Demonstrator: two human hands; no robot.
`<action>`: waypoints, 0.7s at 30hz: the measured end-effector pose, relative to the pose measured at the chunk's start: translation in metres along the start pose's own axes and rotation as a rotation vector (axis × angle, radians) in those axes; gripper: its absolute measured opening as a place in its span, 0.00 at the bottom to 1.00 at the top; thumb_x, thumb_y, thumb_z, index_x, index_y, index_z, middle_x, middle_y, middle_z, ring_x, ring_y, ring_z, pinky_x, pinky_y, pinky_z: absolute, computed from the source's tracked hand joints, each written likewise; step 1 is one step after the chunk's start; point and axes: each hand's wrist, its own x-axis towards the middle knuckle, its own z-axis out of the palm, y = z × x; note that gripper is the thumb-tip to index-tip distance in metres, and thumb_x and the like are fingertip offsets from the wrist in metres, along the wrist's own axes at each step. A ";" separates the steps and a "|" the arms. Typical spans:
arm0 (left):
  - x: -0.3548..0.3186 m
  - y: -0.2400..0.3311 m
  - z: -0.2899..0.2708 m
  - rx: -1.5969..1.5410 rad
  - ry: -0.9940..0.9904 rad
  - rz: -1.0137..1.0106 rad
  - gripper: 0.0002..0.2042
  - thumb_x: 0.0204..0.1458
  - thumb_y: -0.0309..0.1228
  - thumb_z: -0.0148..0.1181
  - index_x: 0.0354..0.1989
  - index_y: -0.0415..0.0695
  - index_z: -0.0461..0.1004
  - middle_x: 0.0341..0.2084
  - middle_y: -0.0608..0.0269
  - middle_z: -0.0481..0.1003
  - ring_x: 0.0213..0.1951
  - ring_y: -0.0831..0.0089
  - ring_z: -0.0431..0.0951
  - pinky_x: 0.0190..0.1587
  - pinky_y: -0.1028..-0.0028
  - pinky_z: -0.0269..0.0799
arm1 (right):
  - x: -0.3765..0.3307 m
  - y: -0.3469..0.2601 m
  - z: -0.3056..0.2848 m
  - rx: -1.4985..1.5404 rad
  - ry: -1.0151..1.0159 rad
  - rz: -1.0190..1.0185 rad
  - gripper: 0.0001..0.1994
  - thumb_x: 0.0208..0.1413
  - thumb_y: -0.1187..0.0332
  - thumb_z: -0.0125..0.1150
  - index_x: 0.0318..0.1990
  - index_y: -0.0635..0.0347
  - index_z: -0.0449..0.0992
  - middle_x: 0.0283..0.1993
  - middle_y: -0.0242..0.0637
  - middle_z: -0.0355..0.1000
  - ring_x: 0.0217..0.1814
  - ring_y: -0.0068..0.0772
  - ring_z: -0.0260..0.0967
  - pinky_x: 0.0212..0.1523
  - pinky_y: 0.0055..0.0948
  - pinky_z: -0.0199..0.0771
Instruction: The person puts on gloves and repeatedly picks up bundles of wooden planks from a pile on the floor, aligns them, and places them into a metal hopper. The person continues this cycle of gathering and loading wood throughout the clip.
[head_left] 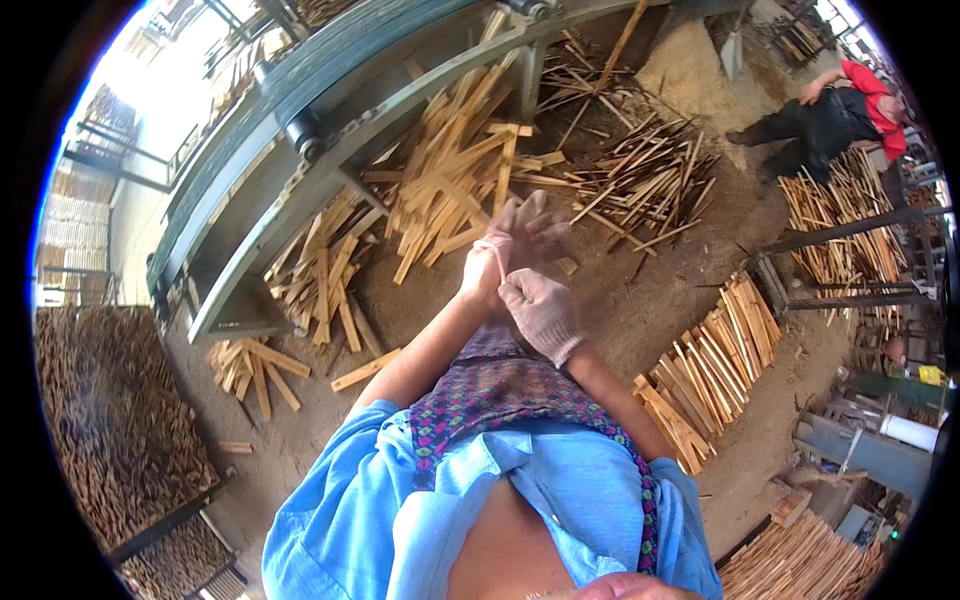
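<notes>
The left glove (537, 222) is on the left hand (516, 236), ahead of the wearer's apron (500, 395), with its fingertips pointing away from the body. Its long axis runs from the wrist up and slightly to the right, roughly in line with the left forearm. The left hand's grip is open, fingers spread and blurred. The right hand (542, 308), in a knitted glove of its own, has its grip closed on the left glove's cuff near the wrist, its knuckles angled up and to the left.

Both hands are in the air, above the brown floor (625, 290). The nearest long edge is the lower rail of a blue-grey metal frame (340, 50), which curves across the upper left, well apart from the hands. Floor shows between the hands and a row of wood strips (715, 360) on the right.

Beyond the hands lie a heap of pale slats (450, 165) and, to its right, a pile of thinner sticks (645, 180). Tightly stacked wood (120, 400) fills the far left. Near sawdust (690, 75) at upper right is a person (825, 120) in a red top and dark trousers.
</notes>
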 end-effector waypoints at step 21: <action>0.117 0.018 0.076 -0.032 -0.097 -0.334 0.23 0.71 0.48 0.44 0.61 0.43 0.69 0.57 0.54 0.73 0.60 0.58 0.71 0.65 0.56 0.65 | 0.085 0.014 -0.067 -0.013 0.120 -0.131 0.12 0.60 0.62 0.64 0.29 0.57 0.72 0.27 0.50 0.74 0.32 0.56 0.75 0.34 0.50 0.73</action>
